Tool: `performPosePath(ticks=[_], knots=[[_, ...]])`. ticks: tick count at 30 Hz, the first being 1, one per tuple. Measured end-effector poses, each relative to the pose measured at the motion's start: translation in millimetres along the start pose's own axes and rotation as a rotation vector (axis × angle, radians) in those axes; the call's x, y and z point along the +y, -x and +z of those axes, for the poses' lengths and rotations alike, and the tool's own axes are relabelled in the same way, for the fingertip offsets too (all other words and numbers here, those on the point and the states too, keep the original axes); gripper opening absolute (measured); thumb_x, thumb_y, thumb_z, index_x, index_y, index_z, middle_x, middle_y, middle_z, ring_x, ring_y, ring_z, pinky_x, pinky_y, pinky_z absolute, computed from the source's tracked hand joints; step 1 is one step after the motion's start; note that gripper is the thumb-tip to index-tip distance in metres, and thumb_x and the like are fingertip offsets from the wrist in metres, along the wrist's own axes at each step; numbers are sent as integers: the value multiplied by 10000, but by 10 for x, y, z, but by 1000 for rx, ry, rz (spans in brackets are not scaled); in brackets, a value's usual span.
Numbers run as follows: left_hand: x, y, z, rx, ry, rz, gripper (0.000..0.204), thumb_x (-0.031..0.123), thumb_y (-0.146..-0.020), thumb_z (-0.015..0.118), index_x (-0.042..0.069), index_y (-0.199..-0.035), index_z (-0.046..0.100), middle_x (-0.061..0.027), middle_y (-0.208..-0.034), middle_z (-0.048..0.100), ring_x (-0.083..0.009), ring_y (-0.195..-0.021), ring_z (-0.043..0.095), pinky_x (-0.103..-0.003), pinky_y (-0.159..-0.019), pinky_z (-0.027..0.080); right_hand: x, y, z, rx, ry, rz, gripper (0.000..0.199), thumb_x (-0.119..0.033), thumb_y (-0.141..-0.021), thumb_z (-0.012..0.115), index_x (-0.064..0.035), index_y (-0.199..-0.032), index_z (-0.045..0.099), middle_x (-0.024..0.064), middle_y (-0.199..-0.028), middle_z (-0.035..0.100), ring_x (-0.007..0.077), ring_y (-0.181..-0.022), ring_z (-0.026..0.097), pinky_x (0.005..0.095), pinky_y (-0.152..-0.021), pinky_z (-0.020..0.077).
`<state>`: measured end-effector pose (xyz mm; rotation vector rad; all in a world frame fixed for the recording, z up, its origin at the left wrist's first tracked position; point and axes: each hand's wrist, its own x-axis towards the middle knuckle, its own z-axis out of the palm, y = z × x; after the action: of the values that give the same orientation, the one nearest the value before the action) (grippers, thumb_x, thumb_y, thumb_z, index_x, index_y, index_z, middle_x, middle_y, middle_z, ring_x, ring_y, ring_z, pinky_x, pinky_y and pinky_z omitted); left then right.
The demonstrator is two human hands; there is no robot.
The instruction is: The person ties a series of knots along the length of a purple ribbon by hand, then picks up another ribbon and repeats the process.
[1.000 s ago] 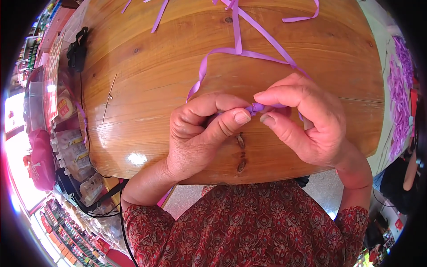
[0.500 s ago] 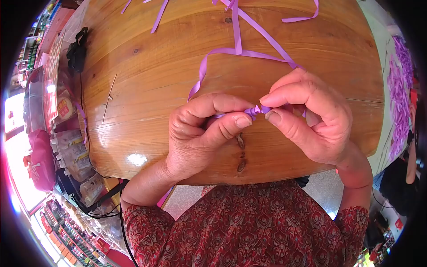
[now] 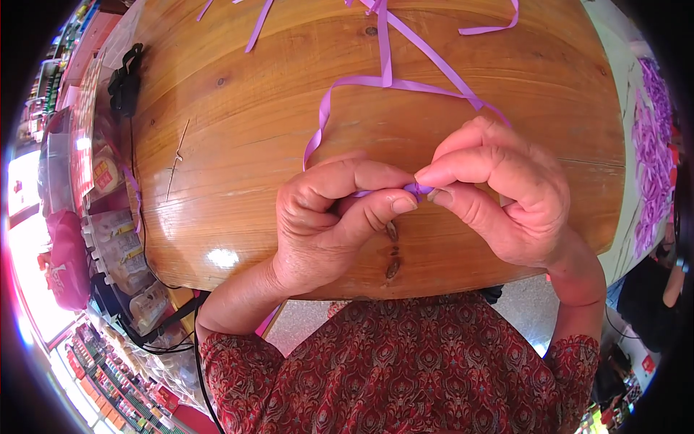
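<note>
My left hand [image 3: 314, 220] pinches purple ribbon [image 3: 418, 189] between thumb and forefinger; my right hand [image 3: 517, 206] grips alongside, fingertips close. Ribbon sits between both hands, above the wooden table [image 3: 224, 159], long axis running left to right. Narrow, bunched, deeper purple at the pinch, mostly hidden. Beyond: flat lilac strands [image 3: 426, 51], crossing.

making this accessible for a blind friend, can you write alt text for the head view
A person's left hand and right hand hold purple ribbon between their fingertips above a wooden table. Looser ribbon lengths lie on it; a purple heap sits far right.
</note>
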<state>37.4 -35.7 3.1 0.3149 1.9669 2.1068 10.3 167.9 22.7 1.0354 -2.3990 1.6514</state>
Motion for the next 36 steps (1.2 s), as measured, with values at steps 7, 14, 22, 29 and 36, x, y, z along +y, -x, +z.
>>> performPosePath(ticks=[7, 14, 22, 29, 36], knots=[[-55, 11, -59, -56, 138, -14, 96, 20, -829, 693, 19, -924, 683, -7, -821, 636, -41, -754, 560, -194, -663, 450, -15, -9, -9, -14, -34, 12, 171, 51, -730, 714, 13, -891, 669, 101, -827, 615, 167, -697, 583, 245, -582, 444], [-56, 14, -27, -51, 352, -86, 84, 11, -855, 659, 3, -937, 668, -27, -858, 644, -68, -806, 571, -209, -721, 456, 13, -6, -31, -21, -77, -1, 163, 72, -757, 690, 35, -909, 644, 101, -846, 596, 138, -710, 556, 232, -593, 426], [-44, 12, -9, -64, 304, -49, 86, -3, -860, 643, -6, -943, 666, -42, -872, 647, -86, -826, 588, -221, -746, 466, -27, 14, -69, 65, -78, 4, 175, 73, -780, 671, 29, -945, 632, 119, -884, 595, 145, -735, 558, 233, -614, 441], [-65, 5, -3, -61, 337, -45, 85, -2, -860, 643, -3, -941, 667, -42, -868, 647, -87, -822, 588, -224, -741, 466, 3, 6, -23, 22, 4, -94, 179, 41, -746, 708, 19, -917, 658, 114, -842, 607, 177, -677, 560, 265, -586, 446], [-75, 10, -23, -64, 325, -46, 79, 3, -858, 649, 5, -935, 669, -32, -856, 643, -69, -796, 572, -211, -711, 453, 13, 11, -1, 20, 44, -88, 201, 42, -722, 720, 16, -914, 666, 111, -827, 602, 182, -660, 552, 269, -574, 441]])
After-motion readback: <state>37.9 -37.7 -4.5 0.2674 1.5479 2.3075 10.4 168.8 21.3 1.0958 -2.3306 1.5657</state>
